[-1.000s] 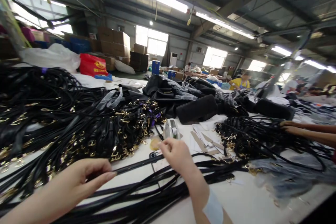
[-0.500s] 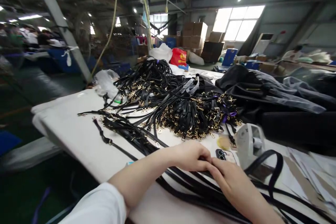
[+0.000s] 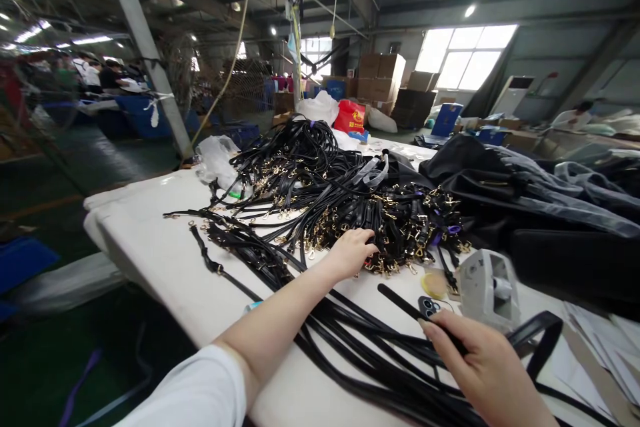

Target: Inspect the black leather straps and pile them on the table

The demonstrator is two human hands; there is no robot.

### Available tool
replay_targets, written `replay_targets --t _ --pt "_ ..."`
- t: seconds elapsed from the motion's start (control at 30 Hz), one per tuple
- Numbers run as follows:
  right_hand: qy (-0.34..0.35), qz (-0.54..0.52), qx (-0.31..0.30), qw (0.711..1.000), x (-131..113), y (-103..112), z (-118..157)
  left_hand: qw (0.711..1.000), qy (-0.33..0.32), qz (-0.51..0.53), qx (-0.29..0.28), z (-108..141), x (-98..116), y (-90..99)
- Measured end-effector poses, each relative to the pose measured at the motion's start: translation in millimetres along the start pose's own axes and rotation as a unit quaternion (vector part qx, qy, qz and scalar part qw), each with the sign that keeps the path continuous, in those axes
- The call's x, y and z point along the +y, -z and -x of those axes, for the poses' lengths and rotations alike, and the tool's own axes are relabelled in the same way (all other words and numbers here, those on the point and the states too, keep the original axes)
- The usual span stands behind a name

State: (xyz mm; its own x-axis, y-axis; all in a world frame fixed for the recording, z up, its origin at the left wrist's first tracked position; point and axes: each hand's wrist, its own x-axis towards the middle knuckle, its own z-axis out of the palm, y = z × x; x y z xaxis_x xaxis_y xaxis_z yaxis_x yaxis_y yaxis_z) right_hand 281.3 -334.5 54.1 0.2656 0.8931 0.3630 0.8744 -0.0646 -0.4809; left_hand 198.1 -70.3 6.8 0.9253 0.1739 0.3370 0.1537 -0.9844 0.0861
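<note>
My left hand reaches over the near edge of a big pile of black straps with gold-coloured buckles and clasps. Its visible fingers are apart and its fingertips are partly hidden against the pile; I see nothing held in it. My right hand is closed on a black strap, whose rounded end sticks out to the left past the thumb. Several long black straps run across the table below both hands. A phone lies just behind the right hand's strap.
A white machine-like device stands right of the phone, beside a yellow tape roll. Black bags or covers are heaped at the right. Papers lie near the right edge. A clear plastic bag sits at the far left.
My hands were together over the straps; they have parted. The left moved forward to the pile, while the right moved slightly right and down with the strap end now showing.
</note>
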Motion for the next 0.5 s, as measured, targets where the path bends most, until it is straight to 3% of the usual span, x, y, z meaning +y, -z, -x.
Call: replay_targets --t 0.23,0.5 --pt "-0.06 -0.015 0.03 0.998 6.4 2.9 3.2 0.999 0.001 0.033 0.037 0.0 -1.2 9.7" --pt "-0.196 -0.035 0.115 0.973 10.6 12.4 4.8 0.976 0.024 0.156 0.148 -2.4 5.2 32.4"
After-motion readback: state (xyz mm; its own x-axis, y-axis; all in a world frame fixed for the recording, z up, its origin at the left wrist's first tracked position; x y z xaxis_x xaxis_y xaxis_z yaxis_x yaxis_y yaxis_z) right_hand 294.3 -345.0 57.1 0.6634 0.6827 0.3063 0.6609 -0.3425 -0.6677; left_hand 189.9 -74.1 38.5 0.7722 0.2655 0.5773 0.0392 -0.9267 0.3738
